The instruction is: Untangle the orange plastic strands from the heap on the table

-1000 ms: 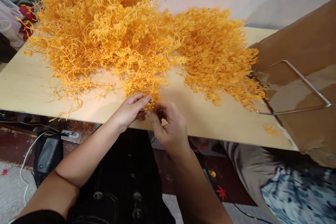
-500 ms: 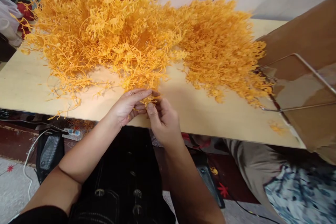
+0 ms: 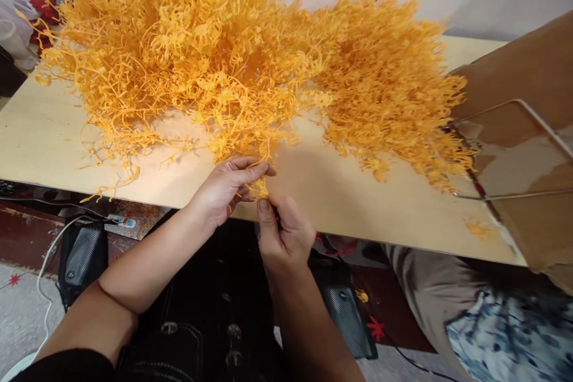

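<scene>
My left hand (image 3: 237, 185) is closed at the table's front edge, its fingers round a thin yellow-orange artificial flower sprig (image 3: 258, 189). Just to the right and a little lower, my right hand (image 3: 286, 227) pinches the near end of the same sprig between thumb and fingers. Small spidery strands stick out between the hands; the rest of the sprig is partly hidden by my fingers. Right behind the left hand rises a large tangled heap of orange artificial sprigs (image 3: 192, 59).
A second orange heap (image 3: 389, 83) lies to the right, by a cardboard box (image 3: 532, 77) with a bent metal rod (image 3: 541, 122). The pale table (image 3: 331, 191) ends in front of me. At lower right, another person's patterned clothing (image 3: 514, 334) shows beside the table.
My right hand has moved down and slightly right, away from the left, which stays on the sprig. More of the sprig shows between them. The view has shifted slightly.
</scene>
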### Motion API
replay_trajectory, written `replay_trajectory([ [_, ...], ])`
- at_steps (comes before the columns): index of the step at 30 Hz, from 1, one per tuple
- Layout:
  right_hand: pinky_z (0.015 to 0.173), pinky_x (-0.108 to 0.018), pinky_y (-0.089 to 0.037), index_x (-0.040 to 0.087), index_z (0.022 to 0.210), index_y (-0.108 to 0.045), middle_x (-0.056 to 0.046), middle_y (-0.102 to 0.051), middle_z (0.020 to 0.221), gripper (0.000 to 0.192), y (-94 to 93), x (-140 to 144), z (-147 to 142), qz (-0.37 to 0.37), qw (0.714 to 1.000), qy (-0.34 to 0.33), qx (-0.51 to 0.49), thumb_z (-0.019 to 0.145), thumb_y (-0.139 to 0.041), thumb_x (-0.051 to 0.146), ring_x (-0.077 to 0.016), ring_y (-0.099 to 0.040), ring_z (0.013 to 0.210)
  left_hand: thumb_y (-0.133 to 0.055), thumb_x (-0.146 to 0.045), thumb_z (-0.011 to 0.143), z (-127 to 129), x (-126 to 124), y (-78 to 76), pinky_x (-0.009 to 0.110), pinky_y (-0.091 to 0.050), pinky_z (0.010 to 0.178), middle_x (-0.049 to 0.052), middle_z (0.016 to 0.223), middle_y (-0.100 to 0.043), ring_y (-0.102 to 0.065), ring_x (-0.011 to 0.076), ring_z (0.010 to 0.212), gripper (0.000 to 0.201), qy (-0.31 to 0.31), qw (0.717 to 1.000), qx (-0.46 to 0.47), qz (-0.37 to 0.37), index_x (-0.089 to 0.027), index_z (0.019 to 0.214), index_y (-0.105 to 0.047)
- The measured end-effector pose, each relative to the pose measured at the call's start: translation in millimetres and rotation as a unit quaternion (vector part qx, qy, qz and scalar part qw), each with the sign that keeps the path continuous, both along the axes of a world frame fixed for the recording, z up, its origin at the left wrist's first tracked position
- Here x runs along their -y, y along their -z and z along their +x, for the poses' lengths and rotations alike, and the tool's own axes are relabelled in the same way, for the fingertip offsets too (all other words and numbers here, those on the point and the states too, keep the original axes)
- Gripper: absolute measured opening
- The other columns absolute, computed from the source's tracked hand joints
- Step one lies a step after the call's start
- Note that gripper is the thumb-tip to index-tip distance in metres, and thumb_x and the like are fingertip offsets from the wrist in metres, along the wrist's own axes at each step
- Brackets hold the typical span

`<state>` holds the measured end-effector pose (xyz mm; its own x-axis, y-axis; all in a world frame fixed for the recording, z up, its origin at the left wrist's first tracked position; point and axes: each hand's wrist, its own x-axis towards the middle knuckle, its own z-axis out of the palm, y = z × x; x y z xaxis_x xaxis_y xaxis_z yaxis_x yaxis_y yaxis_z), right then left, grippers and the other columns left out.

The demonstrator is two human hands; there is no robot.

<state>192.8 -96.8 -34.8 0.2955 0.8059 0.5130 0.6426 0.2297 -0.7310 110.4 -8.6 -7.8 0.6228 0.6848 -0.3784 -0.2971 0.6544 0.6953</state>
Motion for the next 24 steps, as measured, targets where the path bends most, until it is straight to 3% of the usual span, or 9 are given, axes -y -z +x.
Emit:
replay_trajectory([
  [1, 0.049, -0.024, -0.031, 0.02, 0.07, -0.047, 0.003, -0.039, 0.056, 0.014, -2.2, 3, -3, 0.013, 1.0, -0.01, 0.019, 0.082, -0.045, 0.013, -0.009, -0.038, 0.051, -0.07, -0.023, 0.063, 1, -1, -0.1, 0.012, -0.028, 0.037, -0.004, 0.06, -0.056, -0.037, -0.0016, 0.039, 0.016, -0.005, 1.0, 0.005, -0.006, -0.013, 0.066, -0.059],
  [3, 0.047, -0.024, -0.029, 0.02, 0.067, -0.045, 0.003, -0.039, 0.054, 0.016, -6.8, 9, -16, 0.051, 0.991, -0.097, 0.082, 0.08, -0.043, 0.011, -0.009, -0.036, 0.049, -0.07, -0.024, 0.064, 2, -6, -0.5, 0.012, -0.025, 0.036, -0.007, 0.052, -0.048, -0.032, -0.0015, 0.037, 0.017, -0.042, 0.998, 0.024, -0.033, -0.013, 0.066, -0.057],
  [6, 0.045, -0.025, -0.026, 0.02, 0.061, -0.043, 0.003, -0.039, 0.05, 0.02, -12.3, 17, -42, 0.091, 0.931, -0.308, 0.175, 0.079, -0.038, 0.013, -0.0099, -0.032, 0.046, -0.065, -0.026, 0.07, 5, -18, -1.5, 0.012, -0.021, 0.036, -0.009, 0.045, -0.033, -0.026, -0.0015, 0.035, 0.017, -0.144, 0.985, 0.065, -0.067, -0.013, 0.068, -0.055],
  [8, 0.044, -0.024, -0.028, 0.019, 0.061, -0.045, 0.003, -0.041, 0.051, 0.02, -15.2, 19, -46, 0.072, 0.921, -0.353, 0.149, 0.079, -0.038, 0.014, -0.0094, -0.034, 0.047, -0.062, -0.026, 0.073, 5, -21, -1.7, 0.012, -0.024, 0.038, -0.009, 0.045, -0.029, -0.027, -0.0008, 0.036, 0.016, -0.145, 0.984, 0.079, -0.07, -0.013, 0.068, -0.055],
  [10, 0.049, -0.022, -0.034, 0.018, 0.067, -0.048, 0.002, -0.047, 0.056, 0.015, -18.1, 16, -33, 0.002, 0.953, -0.296, 0.065, 0.08, -0.04, 0.013, -0.0089, -0.042, 0.053, -0.061, -0.026, 0.074, 5, -19, -0.8, 0.013, -0.027, 0.04, -0.009, 0.045, -0.028, -0.031, 0.0002, 0.038, 0.016, -0.094, 0.99, 0.08, -0.072, -0.012, 0.069, -0.057],
  [12, 0.052, -0.02, -0.039, 0.018, 0.077, -0.052, 0.001, -0.052, 0.064, 0.01, -19.8, 9, -9, -0.064, 0.982, -0.17, -0.05, 0.082, -0.044, 0.015, -0.008, -0.048, 0.058, -0.061, -0.026, 0.075, 3, -15, 1.3, 0.014, -0.03, 0.042, -0.008, 0.044, -0.028, -0.033, 0.0009, 0.039, 0.015, -0.053, 0.992, 0.082, -0.073, -0.012, 0.07, -0.059],
  [15, 0.044, -0.018, -0.037, 0.019, 0.083, -0.054, 0.002, -0.053, 0.064, 0.006, -16.6, -3, 23, -0.106, 0.966, -0.027, -0.232, 0.082, -0.048, 0.021, -0.0061, -0.046, 0.049, -0.061, -0.027, 0.074, 2, -12, 5.0, 0.014, -0.034, 0.044, -0.006, 0.047, -0.036, -0.039, 0.0018, 0.042, 0.014, -0.032, 0.994, 0.086, -0.062, -0.012, 0.072, -0.062],
  [19, 0.038, -0.018, -0.036, 0.019, 0.09, -0.053, 0.003, -0.053, 0.066, 0.015, -7.2, -22, 32, -0.136, 0.926, -0.02, -0.352, 0.076, -0.051, 0.02, -0.0048, -0.044, 0.042, -0.062, -0.024, 0.073, 3, -14, 7.4, 0.015, -0.037, 0.047, -0.001, 0.063, -0.056, -0.048, 0.0026, 0.049, 0.012, -0.013, 0.996, 0.08, -0.038, -0.013, 0.073, -0.064],
  [24, 0.036, -0.017, -0.029, 0.019, 0.083, -0.051, 0.005, -0.046, 0.061, 0.01, -9.1, -43, 23, -0.107, 0.899, -0.055, -0.421, 0.073, -0.049, 0.019, -0.0035, -0.038, 0.041, -0.063, -0.021, 0.071, 7, -14, 5.0, 0.016, -0.038, 0.049, 0.0, 0.066, -0.06, -0.052, 0.0042, 0.053, 0.009, -0.014, 0.998, 0.053, -0.016, -0.012, 0.072, -0.065],
])
